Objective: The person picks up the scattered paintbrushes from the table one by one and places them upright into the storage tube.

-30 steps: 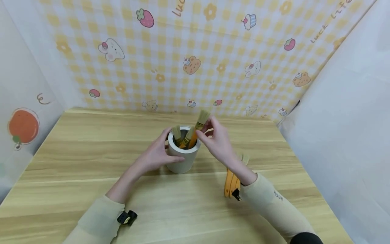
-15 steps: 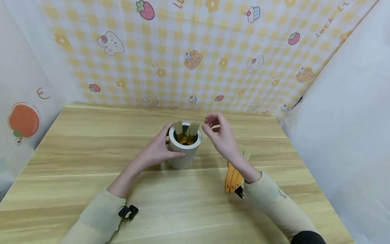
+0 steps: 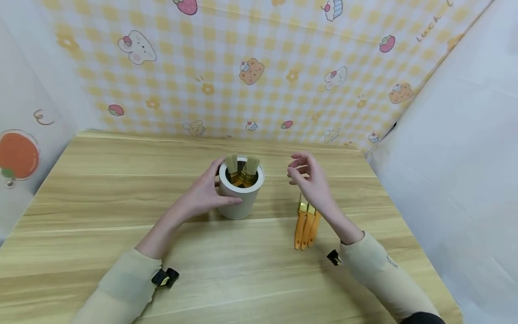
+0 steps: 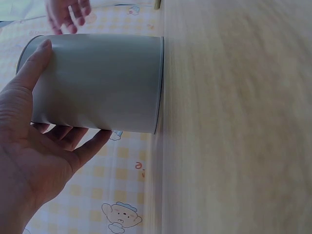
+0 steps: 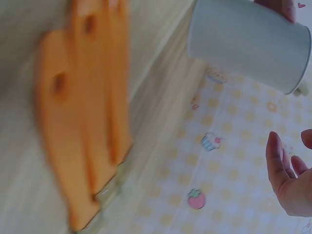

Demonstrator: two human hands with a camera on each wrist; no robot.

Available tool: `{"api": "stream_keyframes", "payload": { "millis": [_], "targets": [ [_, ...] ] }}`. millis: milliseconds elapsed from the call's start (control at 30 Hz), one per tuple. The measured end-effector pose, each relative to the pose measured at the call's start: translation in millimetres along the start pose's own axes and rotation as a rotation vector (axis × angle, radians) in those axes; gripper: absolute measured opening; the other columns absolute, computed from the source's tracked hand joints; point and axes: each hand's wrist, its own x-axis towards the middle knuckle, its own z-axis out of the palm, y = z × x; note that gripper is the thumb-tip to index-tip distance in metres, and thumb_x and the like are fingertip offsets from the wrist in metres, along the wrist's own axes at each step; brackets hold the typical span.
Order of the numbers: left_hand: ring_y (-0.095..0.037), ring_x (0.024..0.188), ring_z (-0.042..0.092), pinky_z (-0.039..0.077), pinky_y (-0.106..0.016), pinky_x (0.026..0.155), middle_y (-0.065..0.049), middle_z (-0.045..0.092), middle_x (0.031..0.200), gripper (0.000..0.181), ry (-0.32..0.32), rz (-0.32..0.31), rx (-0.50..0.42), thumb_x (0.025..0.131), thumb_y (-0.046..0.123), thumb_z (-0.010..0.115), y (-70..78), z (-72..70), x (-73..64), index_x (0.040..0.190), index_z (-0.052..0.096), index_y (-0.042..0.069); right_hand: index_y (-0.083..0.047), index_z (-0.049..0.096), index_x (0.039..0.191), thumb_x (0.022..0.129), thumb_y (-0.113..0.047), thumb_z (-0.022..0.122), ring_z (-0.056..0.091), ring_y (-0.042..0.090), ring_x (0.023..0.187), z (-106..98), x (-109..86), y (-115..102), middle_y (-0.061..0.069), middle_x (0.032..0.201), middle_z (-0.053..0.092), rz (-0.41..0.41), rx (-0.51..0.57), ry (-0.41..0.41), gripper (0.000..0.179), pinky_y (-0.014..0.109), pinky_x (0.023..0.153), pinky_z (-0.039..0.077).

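A white cylindrical canister (image 3: 239, 204) stands upright on the table with paintbrushes (image 3: 251, 166) in it, pale bristles up. My left hand (image 3: 202, 194) grips its side, thumb at the front and fingers round the back; the left wrist view shows the same hold on the canister (image 4: 97, 83). To its right, my right hand (image 3: 310, 177) hangs over the table with loosely bent fingers and nothing in them. Just below that hand lie 3 paintbrushes (image 3: 306, 227) side by side, with orange handles and gold ferrules; the hand hides their bristle ends.
The wood-grain table (image 3: 226, 279) runs back to a yellow checked wall cloth (image 3: 170, 81) with cartoon prints. White sheets (image 3: 445, 148) hang along both sides. A small black clip (image 3: 165, 277) is on the left sleeve, and another black clip (image 3: 333, 257) on the right one.
My right hand lowered a paintbrush into the canister, let it go, and moved away to the right above the brushes on the table. The left hand keeps its grip on the canister.
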Motion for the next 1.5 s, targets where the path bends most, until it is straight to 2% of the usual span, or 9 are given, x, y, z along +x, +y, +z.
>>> {"api": "stream_keyframes", "payload": {
  "millis": [100, 333, 467, 700, 900, 1100, 1267, 1500],
  "targets": [
    [-0.048, 0.144, 0.047, 0.047, -0.061, 0.113, -0.013, 0.035, 0.164, 0.122, -0.003, 0.004, -0.001, 0.075, 0.037, 0.093, -0.5, -1.5, -0.4, 0.165, 0.013, 0.027, -0.004, 0.051, 0.138, 0.103, -0.011, 0.06, 0.067, 0.038, 0.1, -7, -4.3, 9, 0.017, 0.116, 0.059, 0.042, -0.006, -0.021, 0.037, 0.032, 0.075, 0.066],
    [-0.049, 0.143, 0.048, 0.047, -0.062, 0.113, -0.012, 0.033, 0.165, 0.123, -0.003, -0.005, -0.002, 0.074, 0.038, 0.094, 2.1, -3.0, -0.6, 0.165, 0.011, 0.028, -0.003, 0.047, 0.143, 0.103, -0.01, 0.059, 0.067, 0.047, 0.102, -21, -21.0, 30, 0.022, 0.119, 0.059, 0.112, -0.077, -0.073, 0.042, 0.049, 0.078, 0.066],
    [-0.048, 0.143, 0.048, 0.047, -0.062, 0.113, -0.011, 0.033, 0.165, 0.122, -0.002, -0.008, 0.001, 0.074, 0.039, 0.094, 3.3, -3.5, -0.9, 0.165, 0.012, 0.03, -0.001, 0.046, 0.145, 0.101, -0.008, 0.06, 0.07, 0.043, 0.095, -26, -33.7, 42, 0.025, 0.121, 0.06, 0.155, -0.157, -0.11, 0.047, 0.045, 0.074, 0.067],
    [-0.048, 0.142, 0.049, 0.047, -0.061, 0.113, -0.012, 0.034, 0.165, 0.123, -0.006, -0.002, 0.005, 0.074, 0.039, 0.093, 2.9, -3.2, -0.4, 0.165, 0.012, 0.028, 0.003, 0.041, 0.148, 0.097, -0.006, 0.067, 0.073, 0.026, 0.081, -29, -51.8, 56, 0.027, 0.123, 0.061, 0.251, -0.272, -0.161, 0.058, 0.036, 0.066, 0.066],
    [-0.047, 0.142, 0.049, 0.048, -0.06, 0.113, -0.009, 0.032, 0.166, 0.122, -0.012, -0.012, -0.002, 0.075, 0.041, 0.093, 3.9, -3.0, 0.1, 0.165, 0.011, 0.031, 0.002, 0.039, 0.15, 0.095, -0.005, 0.07, 0.072, 0.021, 0.082, -27, -57.5, 61, 0.028, 0.129, 0.059, 0.296, -0.302, -0.191, 0.064, 0.03, 0.065, 0.065],
    [-0.047, 0.142, 0.049, 0.047, -0.059, 0.114, -0.009, 0.033, 0.166, 0.122, -0.009, -0.02, 0.006, 0.074, 0.042, 0.093, 3.7, -3.2, -0.6, 0.164, 0.012, 0.032, 0.002, 0.038, 0.152, 0.094, -0.005, 0.071, 0.073, 0.022, 0.087, -23, -57.7, 62, 0.03, 0.133, 0.057, 0.307, -0.299, -0.206, 0.067, 0.029, 0.066, 0.065],
    [-0.047, 0.142, 0.049, 0.046, -0.061, 0.114, -0.01, 0.033, 0.166, 0.122, -0.009, -0.012, 0.004, 0.074, 0.042, 0.093, 3.6, -2.8, -0.6, 0.164, 0.012, 0.032, 0.0, 0.037, 0.153, 0.091, -0.005, 0.074, 0.073, 0.02, 0.085, -19, -57.4, 62, 0.029, 0.135, 0.056, 0.3, -0.332, -0.22, 0.073, 0.029, 0.066, 0.064],
    [-0.049, 0.141, 0.05, 0.046, -0.063, 0.113, -0.012, 0.034, 0.165, 0.122, -0.003, -0.006, 0.019, 0.073, 0.04, 0.094, 1.7, -2.1, -0.6, 0.164, 0.013, 0.03, 0.001, 0.036, 0.154, 0.082, -0.002, 0.081, 0.071, 0.02, 0.083, -12, -56.4, 61, 0.029, 0.134, 0.054, 0.241, -0.411, -0.233, 0.085, 0.026, 0.068, 0.063]
  ]
}}
